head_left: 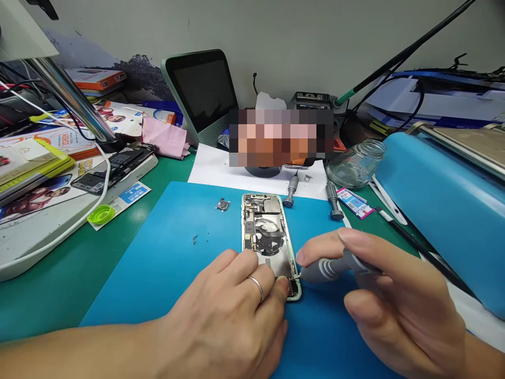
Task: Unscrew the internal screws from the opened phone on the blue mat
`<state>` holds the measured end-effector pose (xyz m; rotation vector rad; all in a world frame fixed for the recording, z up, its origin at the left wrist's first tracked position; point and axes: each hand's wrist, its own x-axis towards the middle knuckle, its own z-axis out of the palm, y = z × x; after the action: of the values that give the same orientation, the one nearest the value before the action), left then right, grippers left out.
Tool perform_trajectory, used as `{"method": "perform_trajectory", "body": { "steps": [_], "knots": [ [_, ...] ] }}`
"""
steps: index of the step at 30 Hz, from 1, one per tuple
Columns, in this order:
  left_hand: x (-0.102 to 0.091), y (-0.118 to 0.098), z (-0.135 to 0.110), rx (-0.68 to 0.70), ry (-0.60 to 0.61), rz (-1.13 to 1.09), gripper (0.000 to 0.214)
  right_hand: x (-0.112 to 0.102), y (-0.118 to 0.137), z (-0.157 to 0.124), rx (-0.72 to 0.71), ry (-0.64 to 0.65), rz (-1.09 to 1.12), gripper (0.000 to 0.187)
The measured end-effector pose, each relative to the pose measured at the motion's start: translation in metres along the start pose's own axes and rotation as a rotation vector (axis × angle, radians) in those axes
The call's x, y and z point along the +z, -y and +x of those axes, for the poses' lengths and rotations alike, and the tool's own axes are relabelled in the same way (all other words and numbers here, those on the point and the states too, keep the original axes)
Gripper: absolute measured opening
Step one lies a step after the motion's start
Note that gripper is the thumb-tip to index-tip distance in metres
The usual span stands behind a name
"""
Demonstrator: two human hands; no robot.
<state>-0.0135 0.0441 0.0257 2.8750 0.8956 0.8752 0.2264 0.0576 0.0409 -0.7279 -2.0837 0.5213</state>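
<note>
The opened phone (272,264) lay just below the frame's centre — the left hand (232,310), bottom centre, held its lower end, while the right hand (414,300), lower right, gripped a grey screwdriver (321,270) — tip at the phone's right edge.

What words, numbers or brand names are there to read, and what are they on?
None reads clearly enough to quote.
Orange-and-white box: orange lettering, too blurred.
Blue-and-white card: print too small.
Pink-edged label: print too small and blurred.
Open phone: any marks are too small.
</note>
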Motion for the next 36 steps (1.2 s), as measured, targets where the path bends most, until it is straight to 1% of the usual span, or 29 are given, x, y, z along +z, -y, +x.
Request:
{"method": "perform_trajectory", "body": {
  "steps": [3, 5, 9, 15, 21, 26, 31, 36],
  "knots": [
    [-0.001, 0.0, 0.0, 0.007, 0.008, -0.005, 0.02, 0.001, 0.0, 0.004, -0.058, 0.01, 0.007, 0.078],
    [-0.002, 0.001, -0.001, 0.008, 0.011, -0.003, 0.02, 0.002, 0.0, 0.006, -0.083, -0.006, -0.01, 0.084],
    [-0.003, 0.0, -0.003, 0.002, 0.019, 0.003, 0.02, 0.005, 0.003, 0.012, -0.083, -0.036, -0.046, 0.088],
    [-0.004, -0.001, -0.004, 0.011, 0.02, -0.005, 0.021, 0.007, 0.002, 0.013, -0.098, -0.074, -0.043, 0.087],
    [0.0, 0.001, -0.001, 0.005, 0.025, -0.01, 0.022, 0.005, -0.001, 0.009, -0.124, -0.075, -0.073, 0.083],
    [-0.002, 0.0, -0.001, -0.004, 0.03, -0.008, 0.021, 0.005, -0.001, 0.007, -0.109, -0.037, -0.071, 0.087],
    [-0.003, 0.001, -0.003, 0.005, 0.003, -0.01, 0.021, 0.008, -0.001, 0.008, -0.112, -0.031, -0.032, 0.085],
    [0.0, 0.002, -0.001, 0.017, -0.023, 0.009, 0.022, 0.003, 0.003, 0.009, -0.092, -0.006, 0.03, 0.086]
  ]
}}
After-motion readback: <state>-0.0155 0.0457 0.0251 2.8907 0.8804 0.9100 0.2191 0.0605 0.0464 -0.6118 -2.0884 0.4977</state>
